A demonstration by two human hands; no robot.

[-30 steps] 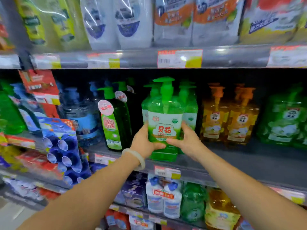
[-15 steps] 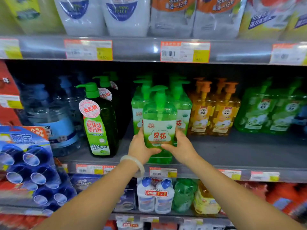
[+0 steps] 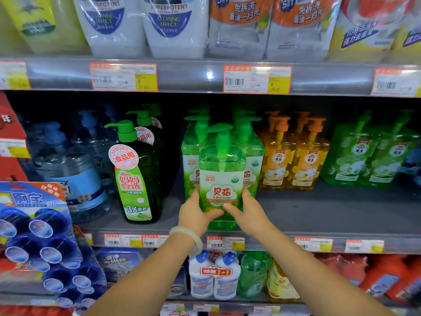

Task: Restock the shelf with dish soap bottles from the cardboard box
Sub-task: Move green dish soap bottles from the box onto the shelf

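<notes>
Bottle (image 3: 222, 176) lower, nearer shelf (image 3: 330, 215) front edge, both hands gripping

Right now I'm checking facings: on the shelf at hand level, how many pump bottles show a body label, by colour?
Dark green bottle: 1
Light green bottles: 3, one gripped by left hand and right hand
Orange bottles: 2
Far-right green bottles: 2
Total: 8
More pumps show behind, uncounted.
</notes>
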